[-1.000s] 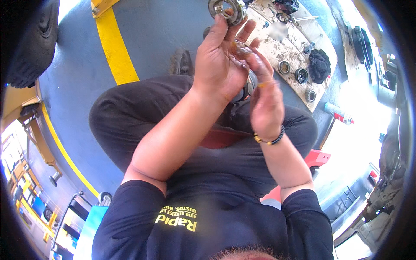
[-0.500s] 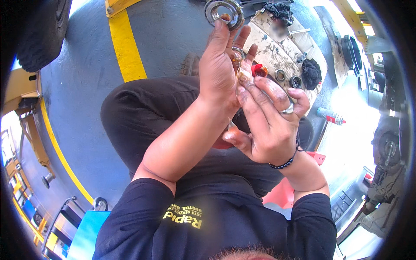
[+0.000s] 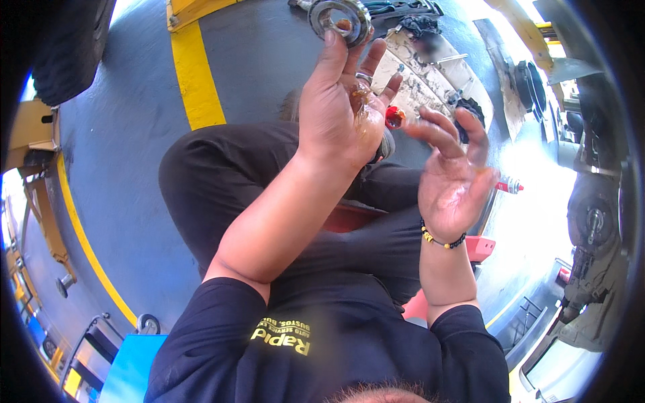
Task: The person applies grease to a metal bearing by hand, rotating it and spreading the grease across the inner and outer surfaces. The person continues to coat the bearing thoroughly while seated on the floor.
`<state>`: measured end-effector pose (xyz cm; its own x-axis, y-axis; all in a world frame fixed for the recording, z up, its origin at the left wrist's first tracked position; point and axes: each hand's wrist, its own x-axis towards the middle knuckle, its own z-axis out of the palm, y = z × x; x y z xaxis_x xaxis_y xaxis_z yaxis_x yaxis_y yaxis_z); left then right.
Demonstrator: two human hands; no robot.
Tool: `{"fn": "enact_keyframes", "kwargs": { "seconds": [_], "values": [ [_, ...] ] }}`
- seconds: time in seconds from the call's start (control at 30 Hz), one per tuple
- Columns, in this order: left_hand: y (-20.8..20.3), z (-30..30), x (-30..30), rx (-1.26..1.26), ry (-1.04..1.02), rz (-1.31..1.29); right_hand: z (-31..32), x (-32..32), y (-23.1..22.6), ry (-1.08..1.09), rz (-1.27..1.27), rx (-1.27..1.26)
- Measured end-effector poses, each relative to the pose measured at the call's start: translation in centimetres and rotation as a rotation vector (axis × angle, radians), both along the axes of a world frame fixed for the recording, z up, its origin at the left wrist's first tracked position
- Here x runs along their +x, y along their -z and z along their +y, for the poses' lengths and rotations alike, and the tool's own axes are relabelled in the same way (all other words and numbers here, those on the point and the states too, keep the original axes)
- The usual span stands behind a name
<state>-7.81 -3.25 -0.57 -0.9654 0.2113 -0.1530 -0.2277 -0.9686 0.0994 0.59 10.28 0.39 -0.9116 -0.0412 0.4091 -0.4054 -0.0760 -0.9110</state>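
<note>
While the left hand [image 3: 339,124] is raised with its palm turned up, a shiny silver-grey metal ring [image 3: 319,23] with a wide round hole sits at its fingertips, held up in front of the blue-grey painted floor [image 3: 262,57] at the very top of the view. The left thumb presses on the near edge of the ring and at least one finger backs it from behind, so the pinch is there, while the outer fingers are spread apart and clear of the metal. Glossy orange-brown grease [image 3: 363,111] lies smeared over that palm. The right hand [image 3: 453,188], wearing a bracelet of black and yellow beads [image 3: 443,240], hangs apart to the right, its fingers spread and loosely bent, slightly blurred, gripping nothing that can be seen. Just beyond the left palm shows a small red container [image 3: 394,117], and behind it lies a pale, dark-stained flat board [image 3: 430,80]. Judging by its look, the ring should be stiff, solid and rather heavy for its size, hardly fragile, but slippery wherever grease reaches it. Its outer rim seems the surest place to take hold, thumb against fingers across the edge, with cleaner skin on the metal.
</note>
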Motion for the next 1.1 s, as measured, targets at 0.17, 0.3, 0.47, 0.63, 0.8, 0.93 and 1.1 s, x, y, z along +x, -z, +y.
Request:
{"fn": "enact_keyframes", "kwargs": {
  "seconds": [0.17,0.3,0.47,0.63,0.8,0.93,1.1],
  "values": [
    [-0.9,0.4,0.8,0.05,0.017,0.135,-1.4,0.5,-0.5,-0.048,-0.344,-0.483],
    [-1.2,0.1,1.2,-0.089,0.017,0.106,-1.5,1.1,-1.3,0.167,-0.445,-0.353],
    [-0.9,-0.3,1.1,-0.364,0.142,0.172,1.7,-1.3,-3.4,0.244,-0.141,-0.038],
    [-1.7,0.3,2.1,-0.518,0.189,0.262,2.9,-3.5,-5.0,0.113,-0.268,-0.052],
    [-1.7,0.4,2.1,-0.686,0.178,0.315,3.2,-3.1,-5.0,0.075,-0.428,-0.215],
    [-1.5,0.2,1.8,-0.749,0.171,0.332,1.8,-2.4,-4.0,0.018,-0.519,-0.401],
    [-1.1,0.2,1.2,-0.854,0.23,0.376,1.5,-1.5,-2.6,0.032,-0.664,-0.677]
  ]
}}
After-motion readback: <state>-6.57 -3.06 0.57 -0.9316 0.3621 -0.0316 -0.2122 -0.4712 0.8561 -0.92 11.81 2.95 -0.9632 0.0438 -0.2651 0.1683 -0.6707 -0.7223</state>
